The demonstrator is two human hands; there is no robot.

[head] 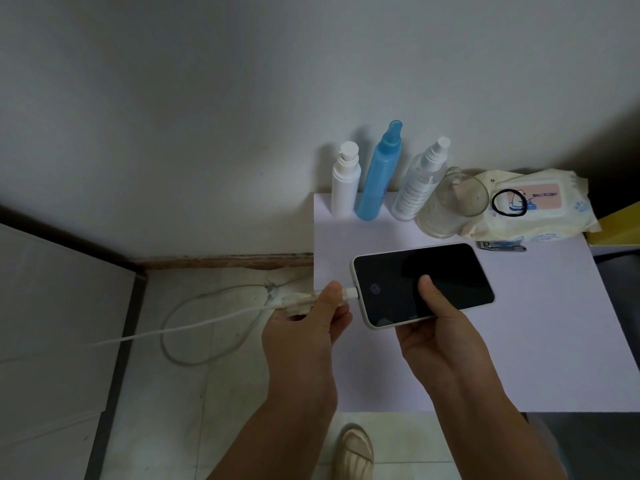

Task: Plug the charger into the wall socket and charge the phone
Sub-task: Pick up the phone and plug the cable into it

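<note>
A phone (pixel 450 271) with a dark screen and a pale case is held just above the white table (pixel 519 341), my right hand (pixel 440 327) gripping its near edge with the thumb on the glass. A fingerprint icon glows near the phone's left end. My left hand (pixel 304 327) pinches the white charging cable (pixel 207 323) at its plug (pixel 349 292), which sits against the phone's left end port. The cable runs left and loops over the floor. No wall socket or charger block is in view.
Along the table's back edge stand a white pump bottle (pixel 344 181), a blue spray bottle (pixel 379 174), a clear spray bottle (pixel 420 181) and a glass (pixel 453 206). A wipes pack (pixel 533 206) with a black hair tie and nail clippers (pixel 502 245) lie at right. A white cabinet (pixel 52 323) stands left.
</note>
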